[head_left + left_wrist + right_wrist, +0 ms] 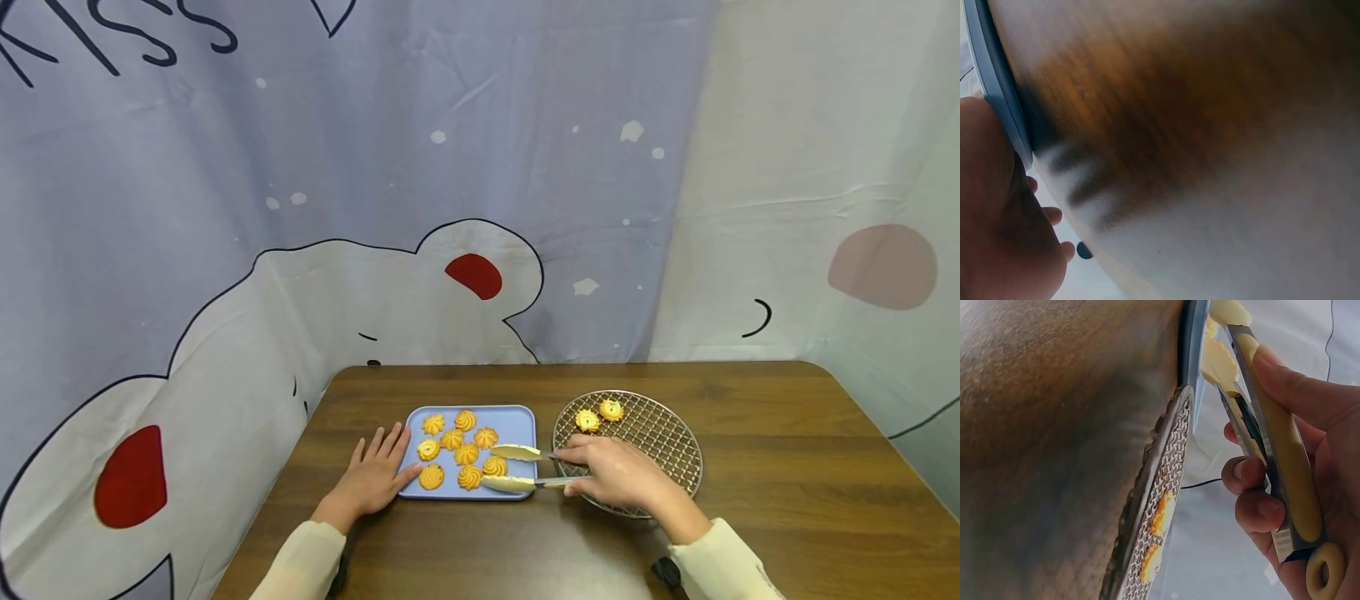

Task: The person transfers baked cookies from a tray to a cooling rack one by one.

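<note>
My right hand grips a pair of tongs with cream-coloured tips and handle pads. The tongs' tips are spread over the right side of a blue tray, on either side of a swirled cookie; whether they touch it I cannot tell. Several more golden piped cookies lie on the tray. With fingers straight and spread, my left hand rests at the tray's left edge, the thumb on its rim. In the left wrist view, the tray's side shows beside the hand.
A round wire rack stands right of the tray, partly under my right hand. Two cookies sit on its far left part. The wooden table reaches back to a printed curtain.
</note>
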Motion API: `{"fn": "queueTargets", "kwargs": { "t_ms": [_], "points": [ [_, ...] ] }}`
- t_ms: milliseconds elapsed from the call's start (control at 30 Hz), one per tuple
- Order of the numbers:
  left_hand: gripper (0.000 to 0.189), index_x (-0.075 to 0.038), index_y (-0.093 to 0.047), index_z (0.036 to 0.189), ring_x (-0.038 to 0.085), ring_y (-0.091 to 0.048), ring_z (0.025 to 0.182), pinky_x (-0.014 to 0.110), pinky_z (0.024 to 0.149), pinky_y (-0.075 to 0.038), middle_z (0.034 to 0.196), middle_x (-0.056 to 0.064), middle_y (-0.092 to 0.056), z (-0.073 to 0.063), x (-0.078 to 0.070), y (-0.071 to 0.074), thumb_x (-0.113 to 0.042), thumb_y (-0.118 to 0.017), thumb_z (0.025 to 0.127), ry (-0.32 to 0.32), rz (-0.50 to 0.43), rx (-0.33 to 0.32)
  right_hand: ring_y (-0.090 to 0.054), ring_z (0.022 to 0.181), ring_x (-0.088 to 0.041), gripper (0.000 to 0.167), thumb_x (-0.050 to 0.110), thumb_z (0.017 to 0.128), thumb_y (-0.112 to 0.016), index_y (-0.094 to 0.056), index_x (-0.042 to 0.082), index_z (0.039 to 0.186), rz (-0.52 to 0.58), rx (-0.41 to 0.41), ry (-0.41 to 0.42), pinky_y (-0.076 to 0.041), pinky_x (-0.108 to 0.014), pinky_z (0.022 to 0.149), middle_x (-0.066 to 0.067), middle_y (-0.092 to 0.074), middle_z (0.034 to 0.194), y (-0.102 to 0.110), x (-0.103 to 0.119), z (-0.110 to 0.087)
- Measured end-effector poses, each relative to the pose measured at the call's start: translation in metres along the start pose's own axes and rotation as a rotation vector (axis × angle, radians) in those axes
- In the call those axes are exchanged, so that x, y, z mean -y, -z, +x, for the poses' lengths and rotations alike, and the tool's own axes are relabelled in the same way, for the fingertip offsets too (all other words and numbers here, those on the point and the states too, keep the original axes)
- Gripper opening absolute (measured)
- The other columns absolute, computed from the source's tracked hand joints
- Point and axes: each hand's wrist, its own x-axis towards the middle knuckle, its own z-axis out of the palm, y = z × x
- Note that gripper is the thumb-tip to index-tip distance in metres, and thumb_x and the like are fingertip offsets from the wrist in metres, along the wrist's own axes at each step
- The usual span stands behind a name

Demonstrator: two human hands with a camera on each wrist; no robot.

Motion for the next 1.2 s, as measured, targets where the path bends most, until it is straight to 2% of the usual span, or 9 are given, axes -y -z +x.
{"fn": "queueTargets", "kwargs": {
  "t_ms": [267,633,800,967,1200],
  "points": [
    [0.076,-0.008,-0.021,0.162,0.045,-0.012,0.153,0.068,0.119,-0.005,0.169,0.016,-0.017,0.0,-0.001,0.0,-0.056,-0.039,0.106,-0.008,0.005,-0.01,-0.069,0.094,-0.015,0.049,0.036,0.085,-0.08,-0.072,0.013,0.128,-0.004,-0.01,0.007,-0.058,-0.038,0.083,0.004,-0.068,0.115,-0.003,-0.001,-0.001],
    [0.079,-0.012,-0.02,0.163,0.043,-0.012,0.154,0.066,0.118,-0.006,0.169,0.012,-0.016,0.006,0.01,-0.014,-0.062,-0.037,0.104,-0.017,0.005,-0.029,-0.068,0.088,-0.011,0.05,0.035,0.084,-0.082,-0.072,0.015,0.128,-0.005,-0.073,0.029,-0.058,-0.036,0.079,0.007,-0.068,0.11,-0.002,-0.004,-0.01],
    [0.079,-0.012,-0.019,0.163,0.044,-0.012,0.154,0.067,0.118,-0.005,0.169,0.013,-0.015,0.005,0.009,-0.012,-0.062,-0.035,0.104,-0.016,0.008,-0.023,-0.067,0.082,-0.012,0.05,0.034,0.084,-0.082,-0.071,0.014,0.129,0.005,-0.087,0.001,-0.057,-0.034,0.074,0.006,-0.068,0.107,0.004,-0.006,-0.017],
    [0.08,-0.011,-0.018,0.163,0.045,-0.011,0.154,0.067,0.119,-0.004,0.169,0.015,-0.015,0.003,0.006,-0.008,-0.063,-0.033,0.104,-0.024,-0.002,-0.025,-0.068,0.086,-0.012,0.051,0.033,0.084,-0.082,-0.071,0.012,0.129,-0.014,-0.119,-0.011,-0.058,-0.036,0.077,0.006,-0.069,0.115,0.009,-0.008,-0.026],
    [0.08,-0.01,-0.018,0.163,0.046,-0.01,0.153,0.068,0.118,-0.003,0.169,0.015,-0.015,0.003,0.007,-0.006,-0.062,-0.034,0.105,-0.026,-0.004,-0.024,-0.067,0.077,-0.01,0.05,0.032,0.082,-0.083,-0.072,0.014,0.128,-0.032,-0.147,-0.033,-0.056,-0.031,0.068,0.006,-0.069,0.114,0.016,-0.013,-0.038]
  ]
}}
